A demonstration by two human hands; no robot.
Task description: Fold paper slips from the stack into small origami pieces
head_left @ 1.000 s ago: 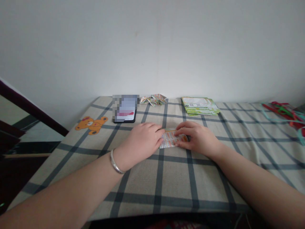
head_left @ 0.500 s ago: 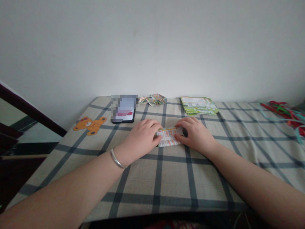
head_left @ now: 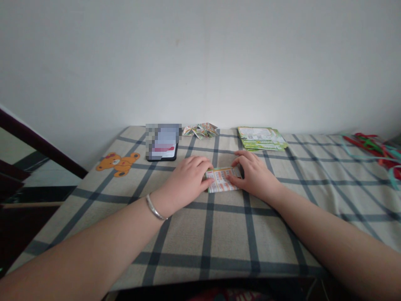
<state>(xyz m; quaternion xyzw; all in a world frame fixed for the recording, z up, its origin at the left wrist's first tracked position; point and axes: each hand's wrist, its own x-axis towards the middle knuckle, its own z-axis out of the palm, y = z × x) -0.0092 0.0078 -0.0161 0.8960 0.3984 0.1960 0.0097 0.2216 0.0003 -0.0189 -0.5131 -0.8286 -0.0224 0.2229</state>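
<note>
A small folded paper (head_left: pixel 221 180), printed in orange and white with a green edge, lies on the checked cloth between my hands. My left hand (head_left: pixel 193 173) grips its left end, with the thumb on the printed face and the fingers curled at the far corner. At the other end, my right hand (head_left: pixel 252 173) has its thumb on the paper's face. The right fingers arch over the far right corner, and their tips are partly out of sight. A silver bangle (head_left: pixel 154 208) circles my left wrist.
Along the wall lie a phone (head_left: pixel 164 144), partly pixelated, several folded paper pieces (head_left: pixel 201 130) and a stack of green leaflets (head_left: pixel 261 139). An orange bear cutout (head_left: pixel 117 164) rests at the left. Red and teal ribbons (head_left: pixel 376 148) lie at the far right of the checked tablecloth (head_left: pixel 188 242).
My right thumb has slid slightly left across the paper, and the right fingers have lifted a little at its far corner. My left hand has barely moved.
</note>
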